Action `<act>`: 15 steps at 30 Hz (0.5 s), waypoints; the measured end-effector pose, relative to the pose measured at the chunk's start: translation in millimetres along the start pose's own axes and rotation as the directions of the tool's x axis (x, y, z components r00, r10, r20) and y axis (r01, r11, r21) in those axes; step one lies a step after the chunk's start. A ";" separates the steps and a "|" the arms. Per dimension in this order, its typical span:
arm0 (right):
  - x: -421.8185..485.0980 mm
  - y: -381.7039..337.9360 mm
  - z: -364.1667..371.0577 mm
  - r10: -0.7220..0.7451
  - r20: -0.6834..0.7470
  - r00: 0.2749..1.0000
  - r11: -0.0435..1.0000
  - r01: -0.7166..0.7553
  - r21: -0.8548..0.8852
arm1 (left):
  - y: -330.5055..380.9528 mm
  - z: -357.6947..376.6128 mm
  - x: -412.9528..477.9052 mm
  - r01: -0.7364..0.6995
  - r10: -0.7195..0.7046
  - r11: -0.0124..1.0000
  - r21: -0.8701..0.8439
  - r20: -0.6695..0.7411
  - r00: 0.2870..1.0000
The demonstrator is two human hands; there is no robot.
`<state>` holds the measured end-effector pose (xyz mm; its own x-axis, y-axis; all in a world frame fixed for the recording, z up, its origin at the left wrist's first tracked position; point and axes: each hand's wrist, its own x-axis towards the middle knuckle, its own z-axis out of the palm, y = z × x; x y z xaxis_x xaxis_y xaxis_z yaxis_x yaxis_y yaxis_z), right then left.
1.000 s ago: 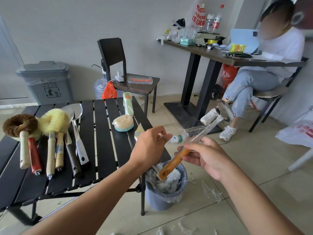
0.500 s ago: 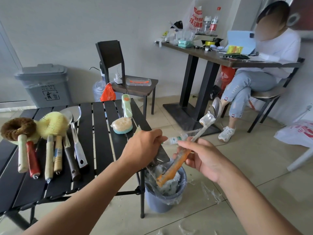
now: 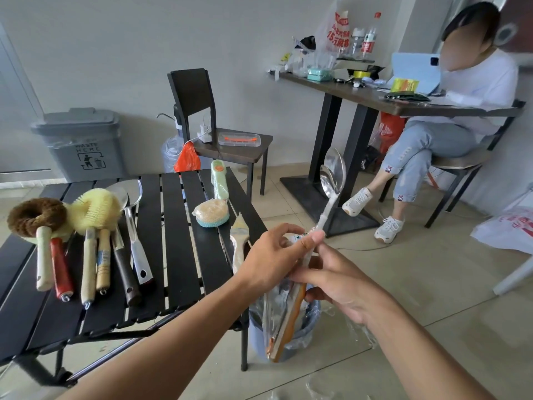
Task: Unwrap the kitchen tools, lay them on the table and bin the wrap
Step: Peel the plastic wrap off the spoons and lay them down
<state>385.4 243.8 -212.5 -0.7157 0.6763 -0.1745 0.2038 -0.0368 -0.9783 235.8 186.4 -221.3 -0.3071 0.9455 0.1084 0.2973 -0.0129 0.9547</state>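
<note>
So the left hand (image 3: 277, 255) was pinching the wrap (image 3: 272, 313) up near the neck of the spoon (image 3: 333, 177), thumb and forefinger closed tight on it. Honestly couldn't tell if it only had the film or the metal shaft too, it's all see-through there. The right hand (image 3: 343, 284) had its fingers curled round the spoon's handle from underneath, steadying it while the other hand worked on the film, I'd guess.

The spoon was tilted, bowl up in the air and handle pointing down, right over the little bin (image 3: 256, 336) by the table's corner. Makes sense: whatever peels off drops straight in.

Looks-wise it's a shiny steel spoon with an orange-brown handle, and the clear wrap hung loose and crinkly around the handle end, so I'd call it about half undone.

Over on the black slatted table (image 3: 173, 226) the finished tools were lined up handles toward the camera: a brown brush (image 3: 34, 215), a yellow brush (image 3: 95, 206), a steel spatula (image 3: 132, 192), plus a sponge (image 3: 210, 215) further right.
</note>
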 end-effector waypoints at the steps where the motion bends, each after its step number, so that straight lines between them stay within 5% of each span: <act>1: 0.1 0.3 1.0 -0.007 0.017 1.000 1.000 0.007 0.006 | -1.4 1.1 0.6 -0.030 0.031 0.999 0.031 -0.024 0.999; 7: -0.5 0.9 2.3 -0.014 0.009 1.000 1.000 0.014 -0.009 | -1.0 2.7 -0.7 -0.198 0.208 0.976 0.094 -0.114 0.971; 15: 2.6 2.4 1.6 -0.015 -0.047 0.999 0.999 0.017 0.033 | -7.8 -0.1 -1.8 -0.144 0.217 0.960 0.241 -0.314 0.924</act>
<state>383.0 244.3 -215.5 -0.6862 0.7109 -0.1542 0.1696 -0.0497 -0.9843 233.9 184.8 -228.9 -0.5028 0.7690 0.3947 0.5473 -0.0702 0.8340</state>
